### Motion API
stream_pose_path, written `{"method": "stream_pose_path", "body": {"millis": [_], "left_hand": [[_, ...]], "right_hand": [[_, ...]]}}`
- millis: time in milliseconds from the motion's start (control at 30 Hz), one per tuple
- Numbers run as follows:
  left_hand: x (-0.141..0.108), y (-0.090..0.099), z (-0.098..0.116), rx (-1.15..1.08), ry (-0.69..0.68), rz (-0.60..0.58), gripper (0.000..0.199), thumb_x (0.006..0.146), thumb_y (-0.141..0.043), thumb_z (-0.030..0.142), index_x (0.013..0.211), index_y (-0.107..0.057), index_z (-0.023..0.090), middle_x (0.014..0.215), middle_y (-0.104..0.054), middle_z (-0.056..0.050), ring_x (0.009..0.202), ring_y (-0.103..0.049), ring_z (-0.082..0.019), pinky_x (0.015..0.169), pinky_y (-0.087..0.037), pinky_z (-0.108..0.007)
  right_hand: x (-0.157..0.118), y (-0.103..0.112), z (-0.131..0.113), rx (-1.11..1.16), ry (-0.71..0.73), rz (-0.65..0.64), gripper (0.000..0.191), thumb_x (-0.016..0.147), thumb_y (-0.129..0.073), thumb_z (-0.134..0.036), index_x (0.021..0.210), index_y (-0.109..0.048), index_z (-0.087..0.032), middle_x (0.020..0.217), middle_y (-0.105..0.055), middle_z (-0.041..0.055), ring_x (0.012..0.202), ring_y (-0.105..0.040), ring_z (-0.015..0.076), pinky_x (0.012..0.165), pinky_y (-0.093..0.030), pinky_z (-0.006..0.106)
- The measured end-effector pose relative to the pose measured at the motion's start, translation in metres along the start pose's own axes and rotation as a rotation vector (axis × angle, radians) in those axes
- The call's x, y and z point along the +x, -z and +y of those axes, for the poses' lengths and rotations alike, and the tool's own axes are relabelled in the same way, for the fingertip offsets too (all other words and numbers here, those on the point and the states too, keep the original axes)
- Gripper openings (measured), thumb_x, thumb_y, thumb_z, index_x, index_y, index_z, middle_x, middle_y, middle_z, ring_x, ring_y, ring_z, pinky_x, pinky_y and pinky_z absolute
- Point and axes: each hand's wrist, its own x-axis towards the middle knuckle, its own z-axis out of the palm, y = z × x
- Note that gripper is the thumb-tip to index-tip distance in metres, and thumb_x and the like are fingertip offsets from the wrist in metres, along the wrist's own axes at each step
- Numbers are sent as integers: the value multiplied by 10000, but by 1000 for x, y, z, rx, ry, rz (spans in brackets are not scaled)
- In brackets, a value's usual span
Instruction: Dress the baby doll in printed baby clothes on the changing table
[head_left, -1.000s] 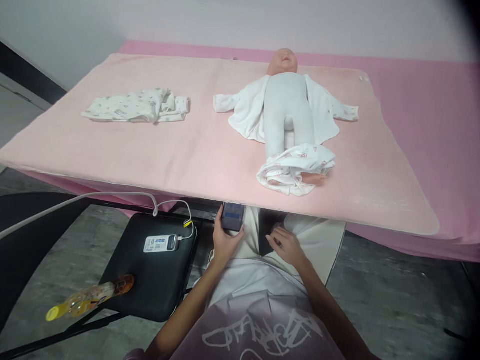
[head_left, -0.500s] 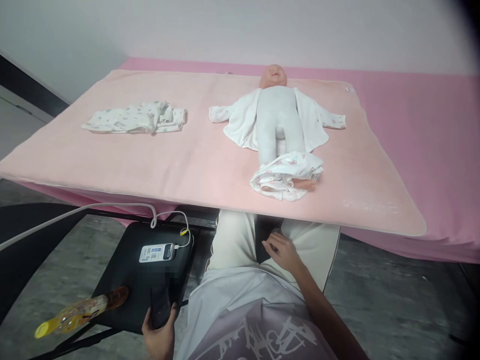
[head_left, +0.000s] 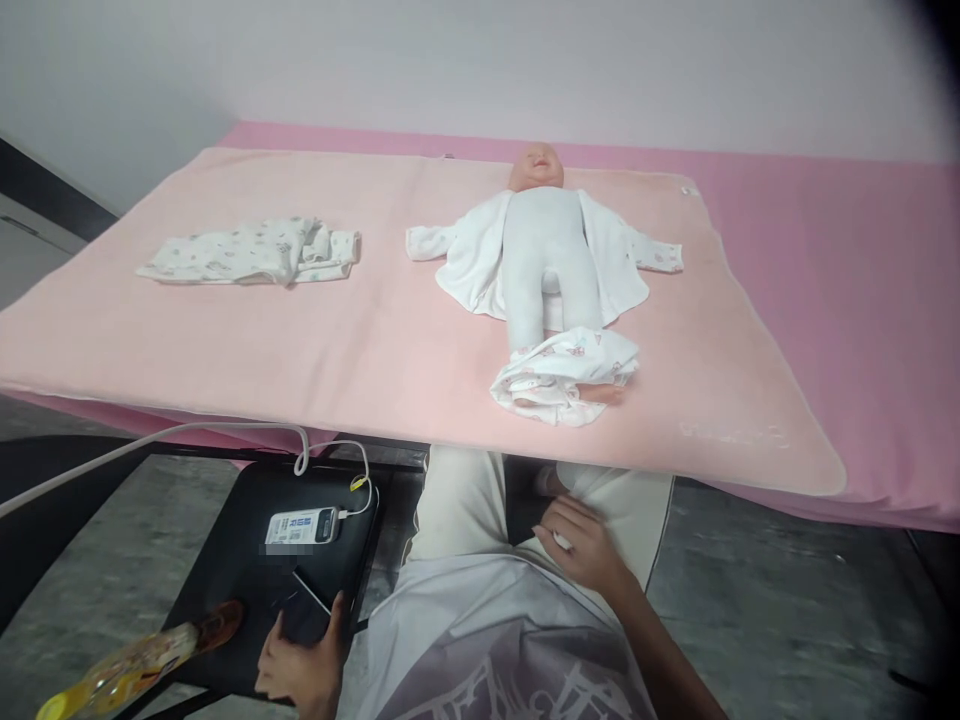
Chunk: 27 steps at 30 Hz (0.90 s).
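Note:
Over the black chair seat [head_left: 225, 560], my left hand [head_left: 300, 670] is closed round a dark smartphone [head_left: 306, 608], which is tilted with one edge bright. My right hand [head_left: 581, 545] rests over my lap with its fingers curled. A small white thing [head_left: 561, 540] shows by its thumb, too small to name. Before me a baby doll [head_left: 551, 235] lies on its back on a pale pink mat [head_left: 390, 370], its head at the far side. An open white shirt [head_left: 471, 260] is on its arms, and patterned white trousers [head_left: 566, 365] are bunched round its feet.
Folded patterned baby clothes [head_left: 255, 252] lie on the mat's left side. A white device [head_left: 302, 527] with a cable [head_left: 225, 428] sits on the chair. A yellow-capped bottle [head_left: 124, 675] lies at the seat's near left. Deeper pink cloth [head_left: 847, 300] covers the table at right.
My left hand has turned and tilted the smartphone. The fingers of my right hand have shifted, and the small white thing now shows there. The whole view has shifted slightly; the doll lies as before.

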Motion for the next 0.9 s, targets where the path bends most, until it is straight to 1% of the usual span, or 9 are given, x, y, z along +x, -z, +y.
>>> {"method": "stream_pose_path", "body": {"millis": [67, 133, 267, 367, 467, 567, 700, 800, 900], "left_hand": [[12, 12, 24, -27, -103, 148, 328, 958, -702, 464, 1258, -680, 334, 1043, -784, -91, 995, -808, -463, 903, -630, -702], [35, 25, 69, -136, -394, 114, 300, 994, -711, 312, 1292, -689, 284, 1174, -797, -121, 1095, -801, -383, 928, -649, -562], [118, 47, 211, -335, -1017, 10, 413, 996, -684, 119, 1384, -679, 259, 1206, -808, -89, 1128, -759, -265, 998, -599, -424], [193, 52, 324, -405, -1020, -47, 277, 1097, -595, 168, 1350, -686, 233, 1301, -773, -101, 1249, -685, -265, 1116, -514, -451], [257, 48, 400, -376, -1050, -397, 259, 1140, -588, 376, 1299, -748, 249, 1295, -743, -85, 1237, -624, -279, 1136, -476, -462], [296, 42, 433, -285, -1140, -717, 319, 1032, -733, 576, 1137, -831, 291, 1252, -718, -80, 1206, -580, -315, 1124, -462, -470], [319, 41, 443, -342, -1168, -899, 247, 938, -837, 525, 1037, -849, 299, 1170, -764, -71, 1134, -586, -311, 1101, -450, -471], [324, 42, 441, -464, -1061, -939, 194, 968, -782, 428, 1071, -803, 265, 1085, -756, -60, 991, -606, -248, 963, -492, -403], [322, 37, 430, -593, -825, -895, 209, 960, -781, 407, 1036, -723, 222, 988, -689, -37, 854, -577, -187, 784, -458, -322]], "right_hand": [[8, 37, -12, -6, 99, 59, 200, 1033, -602, -55, 925, -600, -223, 770, -652, 16, 702, -564, 181, 668, -480, 348], [23, 83, -18, 7, 213, 126, 176, 1016, -596, -49, 961, -633, -212, 778, -657, 27, 708, -600, 191, 669, -497, 359], [88, 167, -2, -48, 9, 207, 121, 1090, -609, -221, 1092, -729, -225, 963, -728, 80, 893, -714, 244, 783, -564, 397], [162, 197, 29, -203, -132, 94, 299, 1131, -614, -403, 1365, -747, -272, 1243, -758, 125, 1130, -718, 305, 972, -595, 474], [226, 199, 60, -233, -68, -235, 397, 1142, -596, -521, 1442, -764, -322, 1361, -717, 124, 1283, -650, 340, 1108, -573, 559], [258, 190, 76, -184, 66, -471, 298, 1098, -692, -531, 1262, -852, -340, 1462, -654, 107, 1382, -572, 361, 1144, -554, 606], [267, 179, 79, -71, 161, -571, 142, 999, -813, -432, 1063, -824, -305, 1474, -621, 86, 1449, -519, 369, 1205, -502, 650], [265, 173, 82, -13, 44, -482, 122, 985, -778, -375, 997, -719, -269, 1325, -662, 85, 1305, -584, 319, 1113, -546, 559], [257, 168, 93, -11, -156, -230, 187, 1013, -737, -368, 931, -622, -246, 1129, -681, 72, 1067, -598, 262, 913, -535, 422]]}}
